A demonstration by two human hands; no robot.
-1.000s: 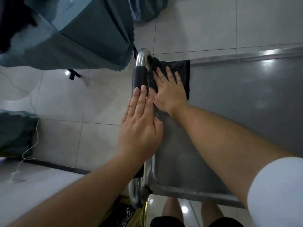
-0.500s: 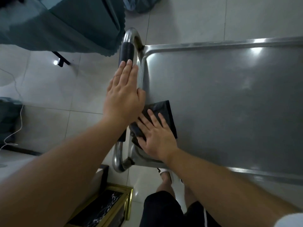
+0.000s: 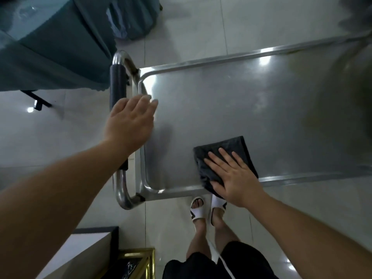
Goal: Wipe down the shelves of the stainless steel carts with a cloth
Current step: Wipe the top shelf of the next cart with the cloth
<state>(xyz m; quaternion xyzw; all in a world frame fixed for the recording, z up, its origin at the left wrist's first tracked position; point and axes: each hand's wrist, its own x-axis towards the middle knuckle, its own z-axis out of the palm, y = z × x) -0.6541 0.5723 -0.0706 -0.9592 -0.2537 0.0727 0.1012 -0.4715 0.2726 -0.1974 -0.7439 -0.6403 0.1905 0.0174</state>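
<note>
The stainless steel cart's top shelf (image 3: 241, 109) fills the middle and right of the view, with a raised rim and a tubular handle (image 3: 117, 89) with a black grip at its left end. A dark grey folded cloth (image 3: 225, 150) lies on the shelf near the front rim. My right hand (image 3: 233, 176) presses flat on the cloth, fingers spread. My left hand (image 3: 130, 121) hovers flat over the shelf's left rim beside the handle, fingers together and holding nothing.
A table draped in teal cloth (image 3: 50, 47) stands at the upper left, close to the handle. A gold-framed black stand (image 3: 132, 264) and a white surface (image 3: 84, 250) sit at the lower left. My feet in white sandals (image 3: 207, 208) stand on the pale tile floor below the front rim.
My right hand slid the cloth from the far left corner to the near left corner, then rightward along the front rim. My left hand lifted off the handle grip toward the shelf.
</note>
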